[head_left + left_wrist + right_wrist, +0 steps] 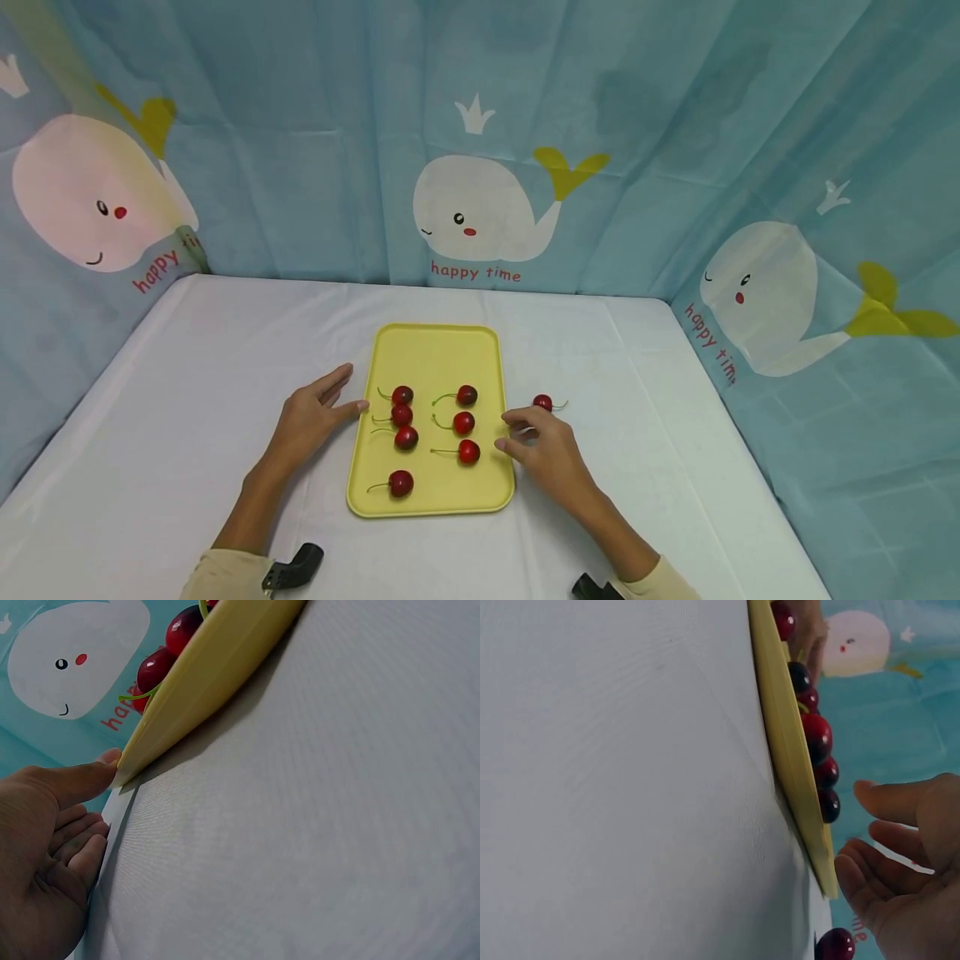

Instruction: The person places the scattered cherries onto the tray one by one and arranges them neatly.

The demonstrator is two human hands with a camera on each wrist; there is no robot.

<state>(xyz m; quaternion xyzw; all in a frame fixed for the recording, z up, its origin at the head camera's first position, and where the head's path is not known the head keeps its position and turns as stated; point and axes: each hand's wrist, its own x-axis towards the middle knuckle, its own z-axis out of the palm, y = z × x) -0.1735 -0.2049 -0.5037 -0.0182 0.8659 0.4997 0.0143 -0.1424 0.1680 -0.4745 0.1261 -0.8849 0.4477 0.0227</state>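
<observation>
A yellow tray point(435, 354) lies on the white cloth with several dark red cherries on it: a left column with one cherry point(401, 483) lower than the others, and a right column of three ending at a cherry point(468, 452). My left hand point(309, 418) touches the tray's left rim with its thumb, fingers extended beside it; the left wrist view shows this thumb point(101, 771) at the rim. Over the right rim hovers my right hand point(551, 454), thumb apart from loosely bent fingers, nothing between them. Just beyond it, a loose cherry point(542, 402) sits on the cloth.
White cloth point(637, 417) covers the table. Behind and at both sides hangs a blue curtain point(300, 167) printed with whales. Dark wrist mounts point(296, 568) sit at both sleeves.
</observation>
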